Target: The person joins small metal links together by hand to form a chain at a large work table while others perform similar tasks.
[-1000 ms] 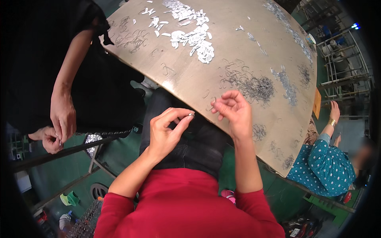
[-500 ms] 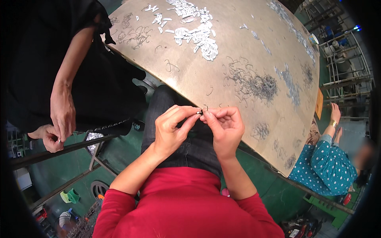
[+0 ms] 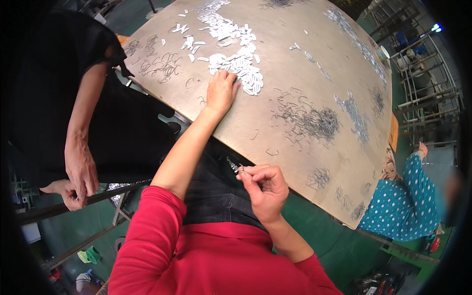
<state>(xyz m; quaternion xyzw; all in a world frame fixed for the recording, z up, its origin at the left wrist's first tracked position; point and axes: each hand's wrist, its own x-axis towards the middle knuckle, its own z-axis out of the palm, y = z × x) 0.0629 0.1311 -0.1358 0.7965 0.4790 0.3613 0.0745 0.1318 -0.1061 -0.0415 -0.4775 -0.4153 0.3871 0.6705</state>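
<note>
My left hand (image 3: 222, 92) reaches out over the table to the near left edge of a pile of small white oblong pieces (image 3: 248, 73). Its fingers bend down onto the pile, and the fingertips are hidden. Close to my body, just off the table's near edge, my right hand (image 3: 268, 189) is closed in a pinch. Between its thumb and forefinger is a small curved wire piece (image 3: 241, 168), too small to make out fully. Dark curved wires (image 3: 314, 118) lie in a loose heap on the table, right of the white pile.
The brown tabletop (image 3: 206, 130) also bears more wire heaps (image 3: 162, 64) and clear-looking slim pieces (image 3: 355, 115). On the left a person in black (image 3: 81, 162) has both hands together. A person in dotted teal clothing (image 3: 403, 201) sits at the right.
My hands were together at the table's near edge. The left has moved forward and left to the white pile; the right has moved slightly down and left, still pinching.
</note>
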